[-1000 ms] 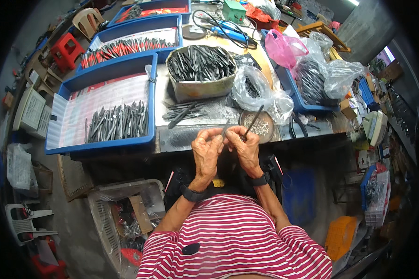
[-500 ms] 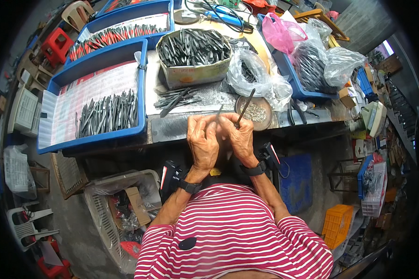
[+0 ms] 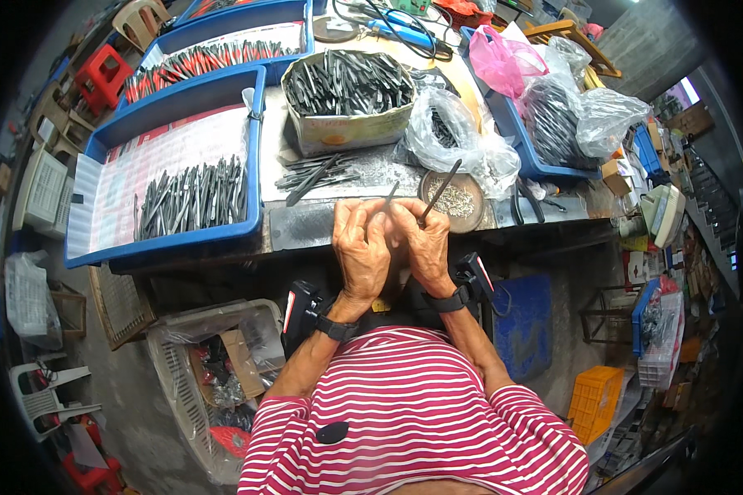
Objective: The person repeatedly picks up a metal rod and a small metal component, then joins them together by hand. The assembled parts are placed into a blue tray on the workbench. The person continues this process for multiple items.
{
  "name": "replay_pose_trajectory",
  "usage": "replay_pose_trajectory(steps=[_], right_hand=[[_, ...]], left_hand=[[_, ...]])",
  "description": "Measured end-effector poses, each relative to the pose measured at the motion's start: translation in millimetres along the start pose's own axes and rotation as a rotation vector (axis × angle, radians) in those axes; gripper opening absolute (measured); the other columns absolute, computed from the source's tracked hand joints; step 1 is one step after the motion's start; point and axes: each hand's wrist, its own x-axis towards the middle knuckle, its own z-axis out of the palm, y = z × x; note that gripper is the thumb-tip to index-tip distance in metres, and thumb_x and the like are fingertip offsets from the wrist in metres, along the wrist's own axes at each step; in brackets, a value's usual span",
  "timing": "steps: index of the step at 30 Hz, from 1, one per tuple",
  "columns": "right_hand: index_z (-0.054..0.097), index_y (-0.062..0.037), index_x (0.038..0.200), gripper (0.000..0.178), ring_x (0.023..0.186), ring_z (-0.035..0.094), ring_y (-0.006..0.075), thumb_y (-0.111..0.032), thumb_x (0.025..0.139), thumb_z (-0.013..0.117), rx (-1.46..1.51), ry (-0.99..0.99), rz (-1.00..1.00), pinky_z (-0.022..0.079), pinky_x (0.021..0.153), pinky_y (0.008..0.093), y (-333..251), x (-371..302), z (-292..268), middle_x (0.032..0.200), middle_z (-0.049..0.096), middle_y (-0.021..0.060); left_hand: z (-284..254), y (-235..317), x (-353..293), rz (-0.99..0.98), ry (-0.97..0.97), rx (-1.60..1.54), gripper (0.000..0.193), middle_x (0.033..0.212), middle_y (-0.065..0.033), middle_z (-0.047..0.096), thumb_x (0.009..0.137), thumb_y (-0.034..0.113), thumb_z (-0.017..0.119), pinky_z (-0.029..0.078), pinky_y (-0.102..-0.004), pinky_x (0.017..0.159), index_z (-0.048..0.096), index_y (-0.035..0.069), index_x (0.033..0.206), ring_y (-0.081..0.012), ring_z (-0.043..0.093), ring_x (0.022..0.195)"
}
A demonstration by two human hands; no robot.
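My left hand (image 3: 362, 254) and my right hand (image 3: 423, 247) meet at the front edge of the workbench, fingertips close together. The left fingers are pinched on a slim dark strip (image 3: 391, 193), whose tip sticks up above them. From my right hand a thin dark rod (image 3: 443, 191) slants up and to the right; its lower end is hidden in the grip. What lies between the fingertips is covered by the fingers. Just beyond the right hand is a round dish (image 3: 473, 216) of small metal parts. Loose black strips (image 3: 318, 175) lie on the bench farther left.
A box (image 3: 347, 136) packed with black strips stands behind my hands. At left, a blue tray (image 3: 169, 234) holds more strips. Clear plastic bags (image 3: 462, 148) and black-handled pliers (image 3: 527, 202) are at right. A plastic basket (image 3: 173, 371) sits below on the left.
The view has shifted slightly. Both hands keep the same pinched pose, and the rod in my right hand leans a little farther right.
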Motion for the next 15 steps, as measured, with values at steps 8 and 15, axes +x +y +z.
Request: replay_pose_trajectory(steps=[8, 15], right_hand=[[0.064, 0.0026, 0.093, 0.018, 0.052, 0.047, 0.0042, -0.011, 0.088, 0.054, 0.006, -0.007, 0.032, 0.037, 0.047, 0.0175, -0.5, 0.0, 0.7, 0.065, 0.057, 0.0008], [0.062, 0.0022, 0.083, 0.021, 0.052, 0.046, 0.0045, -0.014, 0.090, 0.051, 0.072, 0.007, 0.033, 0.037, 0.046, 0.0185, -0.9, -0.9, 3.6, 0.064, 0.056, 0.0007]], left_hand=[[-3.1, 8.9, 2.8, 0.080, 0.037, 0.088, 0.016, 0.084, -0.0094, 0.052, 0.076, -0.007, 0.056, 0.045, -0.0295, 0.069, 0.062, -0.001, 0.090, -0.0213, 0.055, 0.078], [-1.9, 9.0, 2.8, 0.055, 0.029, 0.074, 0.016, 0.084, -0.0087, 0.051, 0.077, -0.006, 0.056, 0.045, -0.0290, 0.068, 0.063, -0.001, 0.091, -0.0203, 0.054, 0.077]])
